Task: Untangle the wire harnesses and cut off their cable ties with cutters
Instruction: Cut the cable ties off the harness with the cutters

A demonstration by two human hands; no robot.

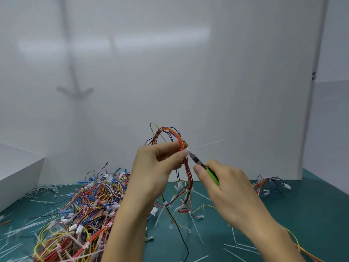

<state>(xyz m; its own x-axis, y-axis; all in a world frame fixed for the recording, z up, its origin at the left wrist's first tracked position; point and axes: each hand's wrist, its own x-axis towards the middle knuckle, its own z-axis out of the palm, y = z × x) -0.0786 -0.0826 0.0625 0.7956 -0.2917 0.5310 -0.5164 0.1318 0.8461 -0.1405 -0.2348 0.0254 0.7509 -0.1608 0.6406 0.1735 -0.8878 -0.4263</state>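
My left hand (151, 171) holds a wire harness (187, 167) of red, yellow and blue wires up above the table, pinching it between thumb and fingers just beside a white cable tie (187, 151). My right hand (228, 188) grips green-handled cutters (205, 170), and their dark jaws touch that tie from the right. The harness loops above my left hand and hangs down to the green mat, with more white ties and connectors along its lower part.
A big tangled pile of harnesses (90, 210) lies at the left on the green mat (311, 214). A smaller bundle (270, 184) sits at the right by the white wall. Cut white tie pieces litter the mat. A white box (17, 173) stands at far left.
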